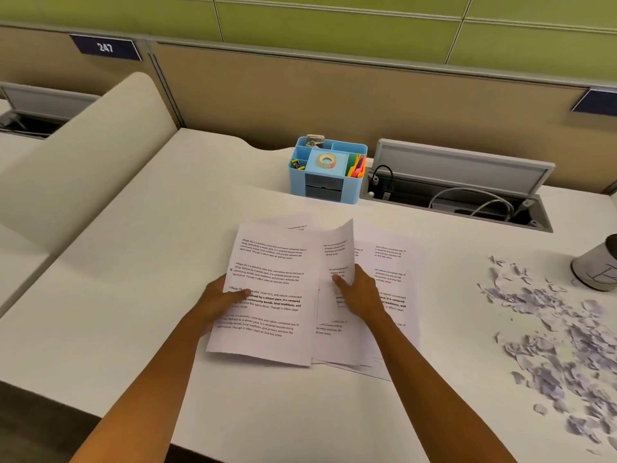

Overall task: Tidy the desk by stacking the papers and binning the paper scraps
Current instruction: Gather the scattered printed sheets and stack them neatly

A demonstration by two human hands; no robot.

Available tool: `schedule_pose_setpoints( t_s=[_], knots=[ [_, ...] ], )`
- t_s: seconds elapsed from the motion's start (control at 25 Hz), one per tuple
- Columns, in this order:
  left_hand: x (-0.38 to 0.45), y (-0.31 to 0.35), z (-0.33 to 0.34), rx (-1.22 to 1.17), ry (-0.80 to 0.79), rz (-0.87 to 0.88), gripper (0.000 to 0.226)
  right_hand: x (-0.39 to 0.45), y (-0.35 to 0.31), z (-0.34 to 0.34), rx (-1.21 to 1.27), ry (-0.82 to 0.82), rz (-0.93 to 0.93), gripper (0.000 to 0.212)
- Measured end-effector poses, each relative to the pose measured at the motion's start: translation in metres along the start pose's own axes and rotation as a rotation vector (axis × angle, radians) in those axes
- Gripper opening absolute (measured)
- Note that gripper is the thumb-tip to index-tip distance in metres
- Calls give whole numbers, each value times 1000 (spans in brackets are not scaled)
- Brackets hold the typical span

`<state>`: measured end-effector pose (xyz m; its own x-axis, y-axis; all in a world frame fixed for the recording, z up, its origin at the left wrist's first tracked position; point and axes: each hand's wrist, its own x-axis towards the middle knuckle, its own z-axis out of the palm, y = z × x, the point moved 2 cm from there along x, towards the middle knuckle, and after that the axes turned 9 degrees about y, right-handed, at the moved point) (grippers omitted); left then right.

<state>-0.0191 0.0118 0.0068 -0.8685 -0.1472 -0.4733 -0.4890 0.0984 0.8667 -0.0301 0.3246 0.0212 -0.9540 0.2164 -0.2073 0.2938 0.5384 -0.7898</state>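
Stacking is underway at mid-tabletop [133, 262], where the left hand [218, 300] grips one sheet [267, 295] and the right hand [359, 294] pinches another above the loose papers [390, 282], while scraps [561, 342] lie unbinned beside the bin [597, 265].

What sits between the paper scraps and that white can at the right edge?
Nothing visible: the paper scraps spread on bare desk right up to the white can. Both hands are busy with the printed sheets.

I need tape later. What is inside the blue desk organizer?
The blue organizer holds a tape roll in the middle, colored sticky tabs at right, and small yellow items at left. Its front drawers are closed, contents hidden.
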Motion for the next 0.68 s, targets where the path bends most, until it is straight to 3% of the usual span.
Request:
schedule_pose_setpoints(
  t_s=[0.2, 0.4, 0.68],
  knots=[
    [2, -5, 0, -2, -7, -21, 40, 5, -5, 10, 45, -17, 28, 61],
    [1, -8, -6, -138, 85, -5, 41, 6, 2, 0, 108, 38, -17, 49],
    [-1, -5, -16, -253, 235, 58, 35, 5, 47, -64, 286, 156, 84, 47]
  ],
)
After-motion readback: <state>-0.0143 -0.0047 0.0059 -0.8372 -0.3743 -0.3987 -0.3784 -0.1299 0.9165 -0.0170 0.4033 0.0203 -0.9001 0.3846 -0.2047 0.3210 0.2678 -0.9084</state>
